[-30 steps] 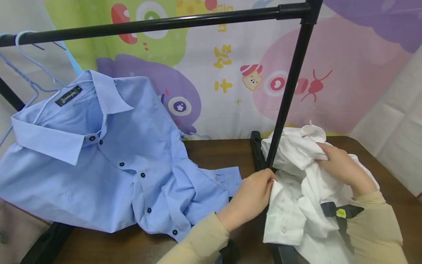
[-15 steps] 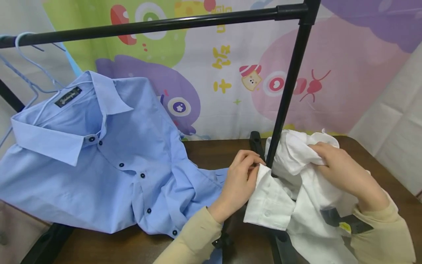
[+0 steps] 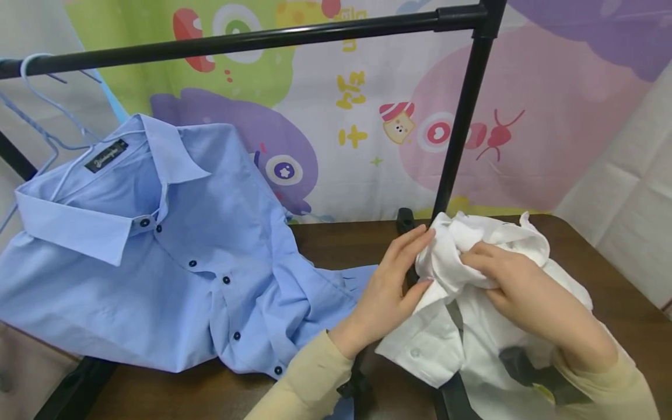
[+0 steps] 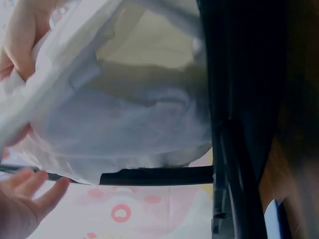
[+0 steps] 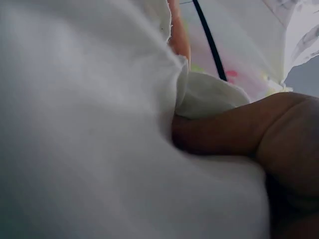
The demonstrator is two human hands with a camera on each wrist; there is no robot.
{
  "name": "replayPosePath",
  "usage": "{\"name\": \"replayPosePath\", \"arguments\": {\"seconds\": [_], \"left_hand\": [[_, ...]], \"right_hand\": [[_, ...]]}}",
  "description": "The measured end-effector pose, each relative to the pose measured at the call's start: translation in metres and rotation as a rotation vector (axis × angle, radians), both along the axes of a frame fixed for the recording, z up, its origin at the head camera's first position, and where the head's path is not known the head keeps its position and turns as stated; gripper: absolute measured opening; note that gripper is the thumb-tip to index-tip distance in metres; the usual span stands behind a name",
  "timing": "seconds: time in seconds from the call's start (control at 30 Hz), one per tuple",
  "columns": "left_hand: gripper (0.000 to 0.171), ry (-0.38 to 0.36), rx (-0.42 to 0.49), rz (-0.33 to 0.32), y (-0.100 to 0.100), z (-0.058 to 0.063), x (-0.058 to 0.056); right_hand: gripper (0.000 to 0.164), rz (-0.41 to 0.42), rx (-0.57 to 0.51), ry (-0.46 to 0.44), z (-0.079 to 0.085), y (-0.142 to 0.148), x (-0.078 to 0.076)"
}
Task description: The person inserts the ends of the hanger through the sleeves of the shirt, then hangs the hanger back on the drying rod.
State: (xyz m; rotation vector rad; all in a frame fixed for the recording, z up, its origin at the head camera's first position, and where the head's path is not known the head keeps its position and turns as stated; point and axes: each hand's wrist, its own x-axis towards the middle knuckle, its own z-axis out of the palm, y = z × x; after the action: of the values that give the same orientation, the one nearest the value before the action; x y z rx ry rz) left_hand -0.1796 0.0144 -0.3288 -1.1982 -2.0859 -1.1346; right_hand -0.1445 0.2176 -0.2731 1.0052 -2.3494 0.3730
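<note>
A crumpled white shirt (image 3: pixel 488 350) lies bunched beside the rack's upright, with a buttoned flap (image 3: pixel 427 350) hanging at its lower left. My right hand (image 3: pixel 525 291) grips a gathered fold of it from above; in the right wrist view the thumb (image 5: pixel 219 134) pushes into the cloth. On the other side, my left hand (image 3: pixel 391 286) reaches up with long, fairly straight fingers that touch the bunched part's left edge. The left wrist view has these left fingers (image 4: pixel 35 191) spread just below the white cloth (image 4: pixel 119 124).
A light blue shirt (image 3: pixel 199 245) with dark buttons hangs on a blue hanger (image 3: pixel 58 111) at the left, its sleeve reaching behind my left hand. The black rack's rail (image 3: pixel 262 41) and upright (image 3: pixel 464 116) frame the brown table (image 3: pixel 336 242). A cartoon-print curtain (image 3: pixel 367 192) hangs behind.
My left hand has let go of the flap's corner and moved up to the bunched cloth. My right hand has brought its fold left and toward me, in front of the upright's lower part.
</note>
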Motion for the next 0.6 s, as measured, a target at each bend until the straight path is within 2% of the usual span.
{"name": "replayPosePath", "arguments": {"seconds": [0.1, 0.2, 0.33, 0.43, 0.6], "left_hand": [[0.057, 0.050, -0.085, -0.037, -0.004, 0.005, 0.000], [0.048, 0.071, -0.117, -0.076, -0.007, 0.008, 0.001], [0.027, 0.089, -0.098, -0.101, -0.009, 0.011, 0.001], [0.015, 0.089, -0.081, -0.103, -0.011, 0.013, 0.001], [0.012, 0.107, -0.054, -0.099, -0.018, 0.016, -0.001]], "right_hand": [[0.041, 0.021, -0.018, 0.044, 0.004, -0.003, 0.006], [0.041, 0.035, -0.073, 0.066, 0.008, -0.007, 0.011], [0.044, 0.046, -0.177, 0.056, 0.011, -0.014, 0.017], [0.040, 0.061, -0.209, 0.033, 0.011, -0.017, 0.019], [0.045, 0.119, -0.221, -0.047, 0.013, -0.018, 0.018]]}}
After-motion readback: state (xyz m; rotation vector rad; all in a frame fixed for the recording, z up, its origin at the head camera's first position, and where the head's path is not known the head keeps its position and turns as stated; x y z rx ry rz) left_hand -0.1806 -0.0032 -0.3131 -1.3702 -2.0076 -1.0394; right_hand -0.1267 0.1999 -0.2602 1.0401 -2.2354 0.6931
